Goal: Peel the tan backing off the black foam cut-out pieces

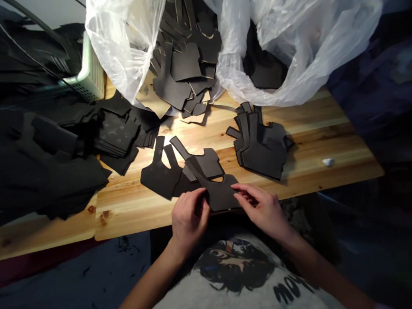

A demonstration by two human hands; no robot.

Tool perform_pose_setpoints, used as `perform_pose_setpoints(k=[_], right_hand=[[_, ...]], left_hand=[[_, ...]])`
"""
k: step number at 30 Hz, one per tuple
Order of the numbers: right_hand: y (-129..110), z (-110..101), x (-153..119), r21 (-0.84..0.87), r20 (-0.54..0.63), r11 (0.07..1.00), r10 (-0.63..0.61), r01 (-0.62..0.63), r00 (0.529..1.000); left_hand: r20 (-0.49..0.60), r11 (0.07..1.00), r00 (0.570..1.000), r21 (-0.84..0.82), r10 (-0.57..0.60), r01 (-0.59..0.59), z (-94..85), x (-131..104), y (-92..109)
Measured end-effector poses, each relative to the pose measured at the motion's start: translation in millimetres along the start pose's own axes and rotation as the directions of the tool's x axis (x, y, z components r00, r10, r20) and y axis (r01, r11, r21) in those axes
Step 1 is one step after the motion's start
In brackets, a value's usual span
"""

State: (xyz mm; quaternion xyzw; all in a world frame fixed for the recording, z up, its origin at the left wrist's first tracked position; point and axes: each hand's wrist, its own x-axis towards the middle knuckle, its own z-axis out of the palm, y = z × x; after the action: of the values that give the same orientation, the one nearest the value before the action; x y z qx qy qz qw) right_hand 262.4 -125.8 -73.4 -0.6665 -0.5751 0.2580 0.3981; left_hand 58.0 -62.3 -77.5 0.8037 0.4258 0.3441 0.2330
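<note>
A dark cut piece with a long strap [220, 194] lies at the table's front edge. My left hand [191, 215] pinches its left side, and my right hand [260, 207] pinches its right side. Under and behind it, other dark pieces overlap, among them a patterned one [158, 171] at the left and one with a notched top [208, 164]. To the right, a small fanned stack of similar pieces [265, 152] rests on the wood.
Large dark stacks [46, 172] cover the left of the wooden table [319, 138]. Two plastic bags [126, 42] [299, 33] stand at the back around more pieces. A pale green basket [90, 73] is at the back left. A small white object [328, 162] lies right.
</note>
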Motion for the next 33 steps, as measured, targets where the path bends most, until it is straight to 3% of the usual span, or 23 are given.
perform_pose_setpoints(k=[23,27,33], right_hand=[[-1.2,-3.4,6.5,-0.075,0.088,0.995,-0.059,0.066,0.994],[-6.4,-2.2,4.7,-0.202,0.119,0.973,-0.085,0.108,0.989],[-7.0,-7.6,0.3,-0.47,0.169,0.869,-0.085,0.156,0.982]], left_hand=[[-0.03,0.991,0.996,0.102,0.088,-0.085,5.1,-3.5,-3.6],[-0.022,0.986,0.994,0.133,0.106,-0.102,6.4,-4.0,-4.7],[-0.026,0.969,0.986,0.192,0.163,-0.155,8.2,-6.7,-6.3]])
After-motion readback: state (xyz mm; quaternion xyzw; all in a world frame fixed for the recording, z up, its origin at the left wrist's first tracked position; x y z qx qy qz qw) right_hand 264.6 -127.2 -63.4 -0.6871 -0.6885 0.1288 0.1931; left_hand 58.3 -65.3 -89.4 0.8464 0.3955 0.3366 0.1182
